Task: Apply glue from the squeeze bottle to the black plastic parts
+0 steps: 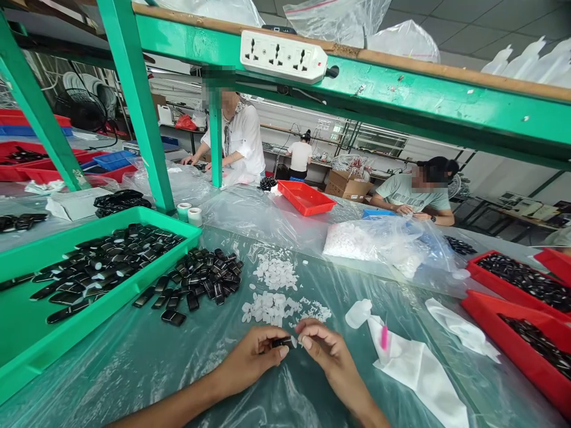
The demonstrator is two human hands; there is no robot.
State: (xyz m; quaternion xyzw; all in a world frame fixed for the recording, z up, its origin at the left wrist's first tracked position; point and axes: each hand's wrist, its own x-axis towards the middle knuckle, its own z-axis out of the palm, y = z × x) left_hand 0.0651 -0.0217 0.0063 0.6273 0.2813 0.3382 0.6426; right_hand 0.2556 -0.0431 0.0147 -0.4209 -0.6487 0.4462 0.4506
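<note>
My left hand (253,358) is closed around a small black casing (281,342), thumb and fingers pinching its sides. A small translucent white oval piece (293,342) shows at the casing's right end. Close beside it, my right hand (328,353) has thumb and index finger pinched by that white piece; their tips seem to hold its edge. Just beyond my hands lie a pile of white oval pieces (270,308), a second pile (275,272) behind it, and a scatter of tiny white parts (316,310). Loose black casings (207,276) are heaped to the left.
A green tray (129,289) of black casings stands at left; red trays (513,324) with black parts at right. White cloth (423,368) and a pink stick (384,337) lie right. A green shelf beam (401,89) with a power strip (283,56) crosses overhead. Several people work beyond.
</note>
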